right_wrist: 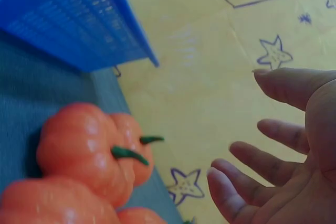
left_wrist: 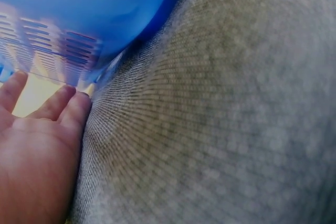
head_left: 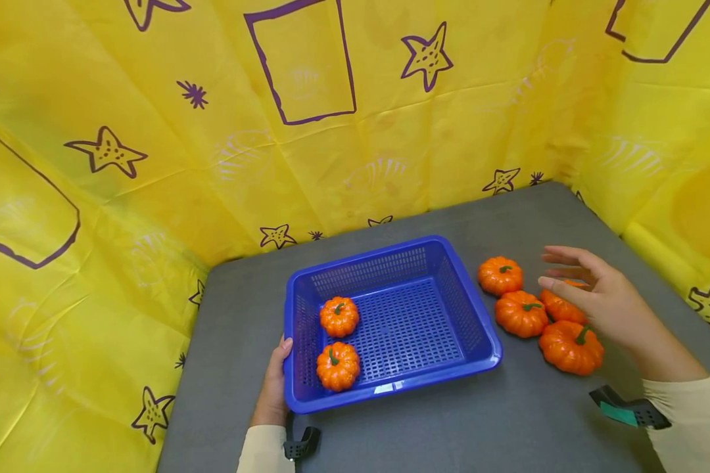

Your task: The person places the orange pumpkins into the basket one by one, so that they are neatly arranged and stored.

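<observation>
A blue plastic basket (head_left: 390, 384) with slotted walls holds two small orange pumpkins, a rear pumpkin (head_left: 339, 316) and a front pumpkin (head_left: 338, 366), along its left side. My left hand (head_left: 274, 384) grips the basket's left edge, thumb over the rim; in the left wrist view its fingers (left_wrist: 51, 103) lie by the outer wall. To the right of the basket sits a group of orange pumpkins (head_left: 520, 315) with green stems. My right hand (head_left: 612, 305) hovers over them, fingers spread and holding nothing, and partly hides one pumpkin (head_left: 562, 307).
A grey cloth-covered table (head_left: 402, 433) lies under everything. Yellow sheets (head_left: 331, 171) with drawn purple stars rise behind it and at both sides. Black straps (head_left: 302, 443) sit on both wrists.
</observation>
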A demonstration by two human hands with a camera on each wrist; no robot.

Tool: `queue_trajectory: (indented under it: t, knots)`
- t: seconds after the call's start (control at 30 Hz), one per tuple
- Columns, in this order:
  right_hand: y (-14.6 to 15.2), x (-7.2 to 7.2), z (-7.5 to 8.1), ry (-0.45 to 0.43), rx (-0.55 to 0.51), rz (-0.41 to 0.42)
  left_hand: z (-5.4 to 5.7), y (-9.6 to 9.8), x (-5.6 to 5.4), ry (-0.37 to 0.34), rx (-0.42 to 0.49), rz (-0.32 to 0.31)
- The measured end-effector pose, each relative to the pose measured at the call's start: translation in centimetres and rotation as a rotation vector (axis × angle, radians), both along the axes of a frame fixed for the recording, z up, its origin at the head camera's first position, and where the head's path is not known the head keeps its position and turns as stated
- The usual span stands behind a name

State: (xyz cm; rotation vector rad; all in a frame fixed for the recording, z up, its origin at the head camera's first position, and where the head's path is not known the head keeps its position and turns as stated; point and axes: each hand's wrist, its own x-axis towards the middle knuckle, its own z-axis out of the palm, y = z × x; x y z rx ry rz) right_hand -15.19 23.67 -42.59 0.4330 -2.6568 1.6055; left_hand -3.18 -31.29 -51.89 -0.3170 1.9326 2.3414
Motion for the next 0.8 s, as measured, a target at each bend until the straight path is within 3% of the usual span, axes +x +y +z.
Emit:
queue_trajectory:
  t: [0.37, 0.8]
  knots:
    - [3.0, -0.5, -1.4, -0.028, 0.076, -0.102, 0.0, 0.1, 0.0, 0.016, 0.009, -0.002]
    - [4.8, -1.2, -3.9, -0.087, 0.137, -0.128, 0.1, 0.2, 0.0, 0.012, 0.008, -0.004]
